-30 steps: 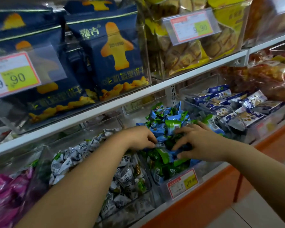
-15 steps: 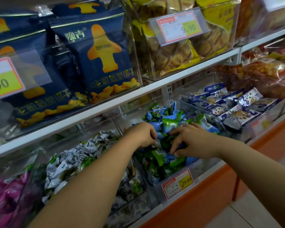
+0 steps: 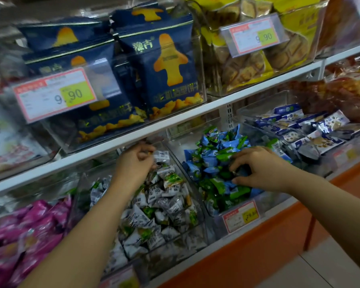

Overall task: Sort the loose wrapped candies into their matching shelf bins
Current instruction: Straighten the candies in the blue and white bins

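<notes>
Now the left hand (image 3: pixel 134 163) pinches a grey-white candy (image 3: pixel 162 157), the right hand (image 3: pixel 262 171) nips a dark candy (image 3: pixel 241 171) among blue-green candies (image 3: pixel 214 154): likely light, slippery, best pinched by the crimped edge.

Price tag (image 3: pixel 56 94) reads 9.90 — blue bag (image 3: pixel 166 65) says 豫吉.

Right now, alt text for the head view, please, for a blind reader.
A person's left hand holds a wrapped candy over the grey-white candy bin, while the right hand pinches a dark candy in the blue-green candy bin. Navy snack bags sit above.
</notes>
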